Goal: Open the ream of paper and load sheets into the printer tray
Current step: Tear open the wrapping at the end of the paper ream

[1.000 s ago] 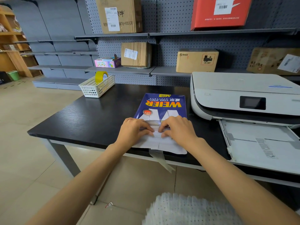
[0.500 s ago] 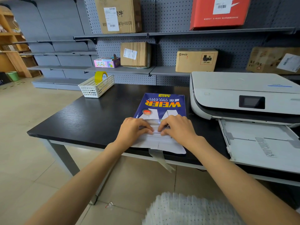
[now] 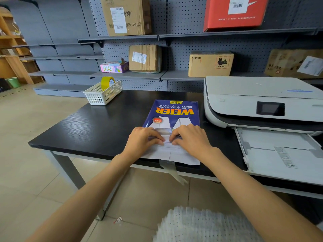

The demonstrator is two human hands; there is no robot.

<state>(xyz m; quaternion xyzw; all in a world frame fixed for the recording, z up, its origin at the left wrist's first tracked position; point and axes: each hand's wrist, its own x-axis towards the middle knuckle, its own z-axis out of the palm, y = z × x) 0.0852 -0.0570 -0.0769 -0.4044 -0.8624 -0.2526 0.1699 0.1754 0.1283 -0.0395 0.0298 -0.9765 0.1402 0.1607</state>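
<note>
Both hands rest on the near end of the blue-wrapped ream of copy paper [image 3: 172, 116], fingers curled down onto the white unfolded wrapper flap [image 3: 167, 152] where the package end has been opened out. The left hand [image 3: 142, 140] presses its fingertips against the flap's central seam, thumb tucked toward the middle; the right hand [image 3: 190, 138] mirrors it from the other side, so the two sets of fingertips nearly meet at the seam. Each hand looks pinched onto a fold of the wrapper, though whether paper is truly caught between thumb and fingers cannot be told, since the knuckles hide the contact. The ream lies flat on the black wood-grain table [image 3: 83, 130], its yellow lettering reading upside down from this view, its near end reaching the table's front edge. A strip of pale tape or torn wrapper [image 3: 172, 171] dangles from under the flap over that edge. Just to the right of the ream stands the white and grey printer [image 3: 244, 98] with a dark screen on its front, and the printer's white paper tray [image 3: 279, 154] is pulled out toward the person, well to the right of the right forearm. At the table's far left corner sits a white plastic lattice basket [image 3: 102, 94] holding a roll of yellow tape [image 3: 107, 82]. Behind the table, grey pegboard shelving [image 3: 183, 55] carries several brown cardboard boxes [image 3: 145, 58] and a red carton [image 3: 234, 13].
</note>
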